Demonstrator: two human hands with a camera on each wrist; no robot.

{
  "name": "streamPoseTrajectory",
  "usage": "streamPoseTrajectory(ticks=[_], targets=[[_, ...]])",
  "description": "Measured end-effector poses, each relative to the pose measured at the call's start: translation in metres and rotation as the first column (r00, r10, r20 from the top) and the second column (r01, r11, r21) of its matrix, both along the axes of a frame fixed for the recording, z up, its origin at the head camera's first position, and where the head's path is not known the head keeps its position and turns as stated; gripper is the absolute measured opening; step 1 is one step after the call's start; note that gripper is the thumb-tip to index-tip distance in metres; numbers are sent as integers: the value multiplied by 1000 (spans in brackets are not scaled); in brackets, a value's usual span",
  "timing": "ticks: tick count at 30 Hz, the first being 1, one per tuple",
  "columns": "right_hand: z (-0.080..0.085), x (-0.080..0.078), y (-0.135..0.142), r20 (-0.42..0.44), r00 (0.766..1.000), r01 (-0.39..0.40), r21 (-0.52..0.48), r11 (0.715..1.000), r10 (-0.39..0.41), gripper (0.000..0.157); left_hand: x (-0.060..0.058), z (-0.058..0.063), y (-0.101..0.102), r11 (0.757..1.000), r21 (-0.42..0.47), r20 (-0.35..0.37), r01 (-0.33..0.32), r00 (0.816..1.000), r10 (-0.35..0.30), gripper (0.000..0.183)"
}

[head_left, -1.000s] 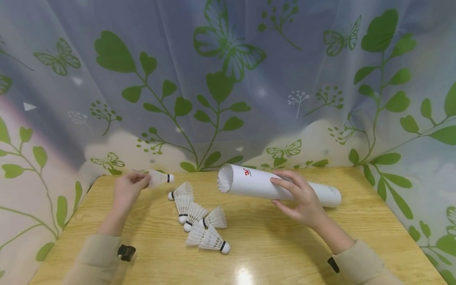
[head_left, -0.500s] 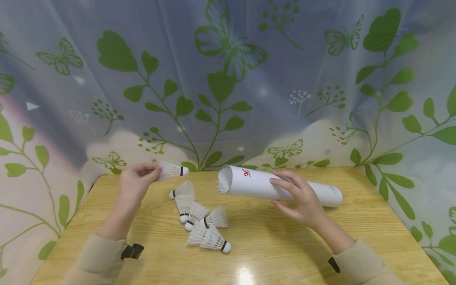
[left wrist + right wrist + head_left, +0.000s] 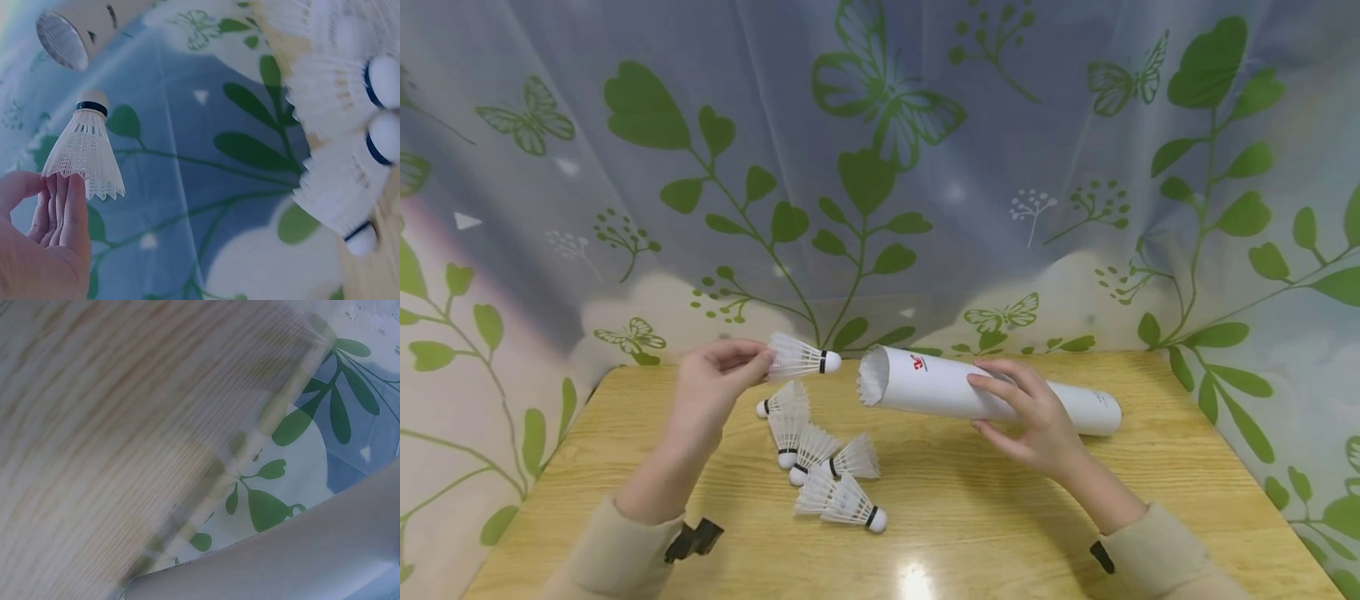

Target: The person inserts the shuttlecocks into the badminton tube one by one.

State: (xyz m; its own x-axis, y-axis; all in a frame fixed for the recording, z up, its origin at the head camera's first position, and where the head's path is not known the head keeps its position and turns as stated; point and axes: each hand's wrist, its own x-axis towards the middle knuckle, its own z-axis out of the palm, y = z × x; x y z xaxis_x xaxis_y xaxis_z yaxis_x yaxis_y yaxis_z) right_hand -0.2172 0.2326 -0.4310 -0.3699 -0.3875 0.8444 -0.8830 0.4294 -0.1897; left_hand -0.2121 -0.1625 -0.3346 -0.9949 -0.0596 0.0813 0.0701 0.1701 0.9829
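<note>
My left hand [image 3: 721, 385] pinches a white shuttlecock [image 3: 799, 358] by the edge of its skirt, its cork end pointing right toward the tube's mouth. In the left wrist view, the thumb and fingers grip the skirt of this shuttlecock [image 3: 85, 150], and its black-banded head stands just short of the tube [image 3: 69, 37]. My right hand [image 3: 1033, 417] grips a white cardboard tube [image 3: 943, 383] with a red mark near its mouth. The tube lies tilted, its mouth facing left and raised; a feathery white skirt edge shows inside that mouth. The right wrist view shows the tube's side [image 3: 281, 556].
Several loose shuttlecocks [image 3: 812, 454] lie in an overlapping cluster on the wooden table [image 3: 970, 533], between the hands and nearer the person. A curtain [image 3: 880, 250] printed with green leaves and butterflies hangs right behind the table's far edge.
My left hand has carried the shuttlecock rightward, bringing its cork end close to the tube's mouth. The right hand, the tube and the cluster of shuttlecocks have stayed in place.
</note>
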Motion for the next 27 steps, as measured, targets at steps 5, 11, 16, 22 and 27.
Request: streamPoseTrajectory(ticks=[5,11,16,22,27], targets=[[0,-1,0,3,1000,0,1,1000,0,47,9,9,10,1000,20,-13,20,1000,-20,16],[-1,-1,-1,-5,1000,4,2,1000,-4,46,20,16,23,998,31,-66,58,996,-56,9],[-1,-1,-1,1,1000,3,7,1000,-3,46,23,15,36,995,26,-99,98,991,-95,12],[0,0,-2,13,1000,7,16,1000,-8,45,26,11,51,989,-9,-137,146,980,-146,13],[0,1,-3,7,1000,6,12,1000,-6,45,26,7,61,984,-68,-174,167,969,-177,10]])
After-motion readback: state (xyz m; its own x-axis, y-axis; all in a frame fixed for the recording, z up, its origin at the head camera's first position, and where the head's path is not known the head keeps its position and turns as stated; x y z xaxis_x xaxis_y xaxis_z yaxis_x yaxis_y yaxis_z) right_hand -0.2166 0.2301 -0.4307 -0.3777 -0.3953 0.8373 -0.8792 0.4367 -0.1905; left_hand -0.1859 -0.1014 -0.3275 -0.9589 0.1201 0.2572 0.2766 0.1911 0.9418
